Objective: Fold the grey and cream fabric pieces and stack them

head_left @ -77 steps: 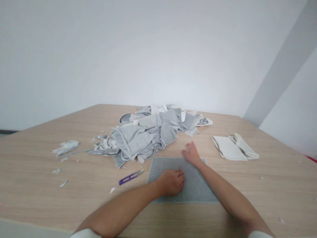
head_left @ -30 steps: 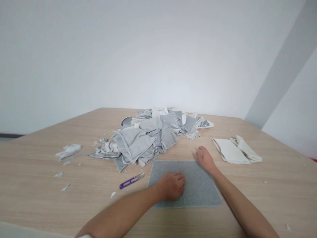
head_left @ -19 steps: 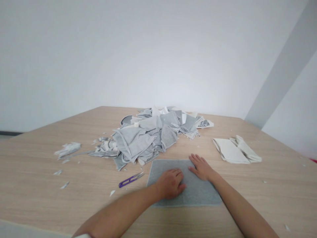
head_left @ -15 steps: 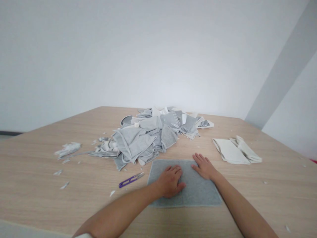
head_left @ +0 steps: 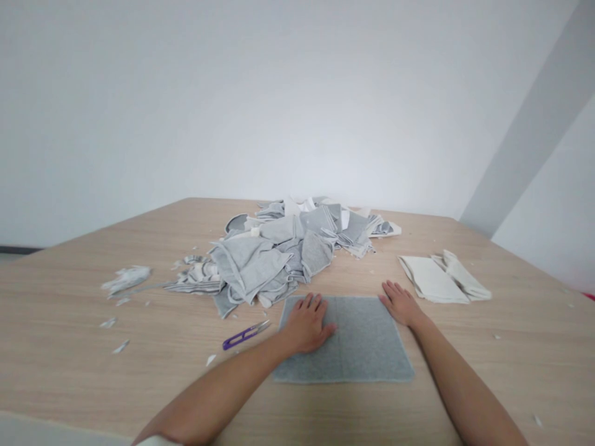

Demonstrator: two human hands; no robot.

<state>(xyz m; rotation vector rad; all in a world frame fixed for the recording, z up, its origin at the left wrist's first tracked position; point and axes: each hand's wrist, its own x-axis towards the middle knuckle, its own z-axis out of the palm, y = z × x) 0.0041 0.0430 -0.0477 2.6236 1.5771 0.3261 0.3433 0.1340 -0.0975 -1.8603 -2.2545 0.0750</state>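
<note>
A grey square cloth (head_left: 357,341) lies flat on the wooden table (head_left: 418,396) in front of me. My left hand (head_left: 304,322) rests palm down on the cloth's far left part, fingers stretched out and together. At the cloth's far right corner my right hand (head_left: 400,302) lies flat too, fingers spread. Neither hand holds anything. Purple thread snips (head_left: 244,334) lie on the table just left of the cloth.
A heap of grey and white cloths (head_left: 288,248) sits beyond the flat cloth. Folded cream cloths (head_left: 441,277) lie at the right. Fabric scraps (head_left: 125,279) and small bits are scattered at the left. A white wall stands behind the table.
My left hand has uncurled from a loose fist and slid to the cloth's far left. My right hand moved from the cloth's middle out to its far right corner.
</note>
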